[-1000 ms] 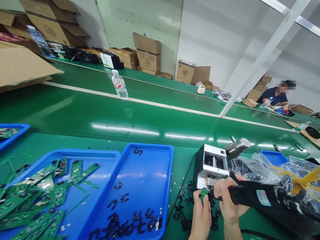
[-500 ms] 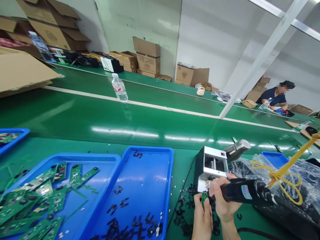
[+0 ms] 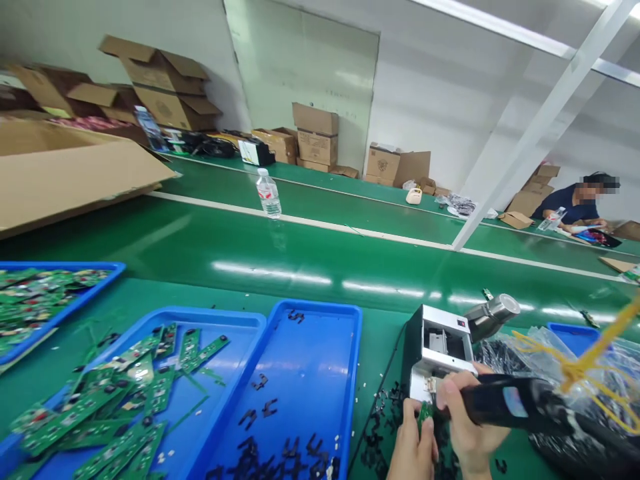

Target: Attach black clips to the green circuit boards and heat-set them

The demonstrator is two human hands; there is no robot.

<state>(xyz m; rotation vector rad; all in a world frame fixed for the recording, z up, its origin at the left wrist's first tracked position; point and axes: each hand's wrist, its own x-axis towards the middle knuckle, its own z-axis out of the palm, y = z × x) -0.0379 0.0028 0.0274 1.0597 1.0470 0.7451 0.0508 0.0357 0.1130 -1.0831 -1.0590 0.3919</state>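
The green bench (image 3: 383, 350) carries the work. The left hand (image 3: 413, 453) pinches a small green circuit board (image 3: 425, 411) just before the front of a white metal bench machine (image 3: 440, 348). The right hand (image 3: 467, 420) wraps a black handheld tool (image 3: 515, 405), whose front end meets the board. Hands close together, each clamped on its own item, forearms low and angled in from the near edge. Part of the board is hidden by the fingers.

Progress as visible: many green circuit boards (image 3: 125, 393) lie heaped in a blue tray (image 3: 235, 317), more in a further blue tray (image 3: 65, 265). Black plastic pieces (image 3: 260, 381) lie scattered in a neighbouring blue tray (image 3: 320, 307) and heaped on the bench. Cannot tell which boards are finished and which remain.
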